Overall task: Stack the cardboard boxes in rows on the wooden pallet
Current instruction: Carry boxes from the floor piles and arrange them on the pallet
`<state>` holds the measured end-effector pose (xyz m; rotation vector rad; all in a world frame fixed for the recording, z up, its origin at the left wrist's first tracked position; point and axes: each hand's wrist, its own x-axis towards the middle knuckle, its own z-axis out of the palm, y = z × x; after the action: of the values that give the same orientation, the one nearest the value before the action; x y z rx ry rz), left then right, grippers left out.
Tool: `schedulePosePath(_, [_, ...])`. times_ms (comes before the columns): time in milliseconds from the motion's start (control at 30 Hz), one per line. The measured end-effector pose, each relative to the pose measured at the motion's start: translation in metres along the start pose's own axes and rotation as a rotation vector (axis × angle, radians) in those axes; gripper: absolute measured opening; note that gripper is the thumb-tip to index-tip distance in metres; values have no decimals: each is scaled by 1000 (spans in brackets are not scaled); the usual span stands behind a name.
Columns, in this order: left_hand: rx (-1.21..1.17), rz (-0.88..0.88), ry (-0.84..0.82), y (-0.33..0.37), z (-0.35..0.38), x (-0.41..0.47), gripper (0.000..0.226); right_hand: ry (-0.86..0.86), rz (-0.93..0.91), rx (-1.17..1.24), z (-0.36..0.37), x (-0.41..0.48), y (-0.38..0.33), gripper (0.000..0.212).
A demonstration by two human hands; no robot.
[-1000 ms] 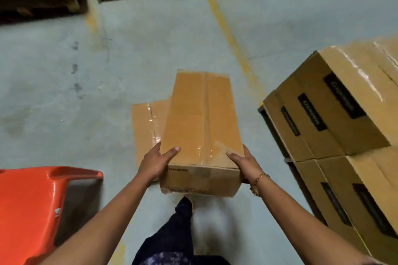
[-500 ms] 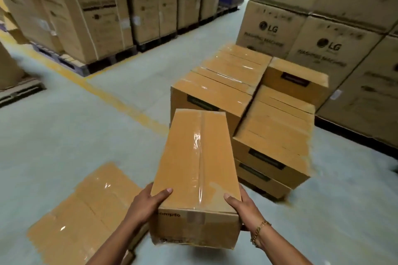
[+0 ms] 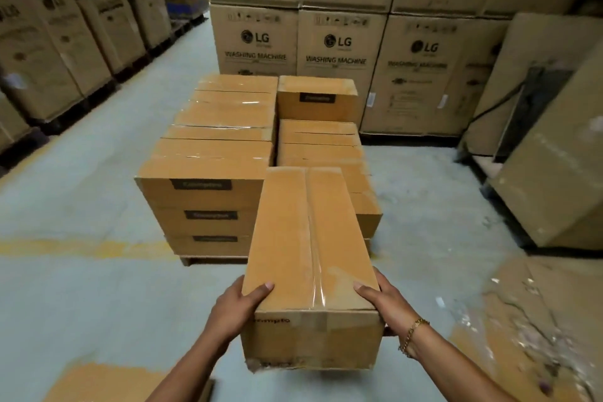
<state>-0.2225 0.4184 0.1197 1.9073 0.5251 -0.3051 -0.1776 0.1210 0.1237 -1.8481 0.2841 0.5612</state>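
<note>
Closer now, left hand (image 3: 235,310) and right hand (image 3: 383,307) are gripping the box (image 3: 306,238), nearing the front edge of the pallet (image 3: 208,260).

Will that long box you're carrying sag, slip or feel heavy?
Probably stiff: the carried box shows straight edges though the left hand and right hand hold only its near end. So likely fairly light. Its glossy tape seam may be slick.

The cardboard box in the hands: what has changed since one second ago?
The person turned and carried the cardboard box toward the stacked boxes on the wooden pallet, now straight ahead. Unchanged: left hand and right hand keep the same grip at its near end.
</note>
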Motion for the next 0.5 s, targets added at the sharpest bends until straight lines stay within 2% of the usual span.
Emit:
schedulePosePath(333, [1,84,-107,112,91,104,73,94,2,133,-127,82,-15,38])
schedulePosePath(433, [-13,105,-113,155,128,131,84,96,12,124,-178,113,-22,48])
schedulePosePath(500, [-33,117,-117,180,153,150,84,112,18,121,-213,137,-29,60])
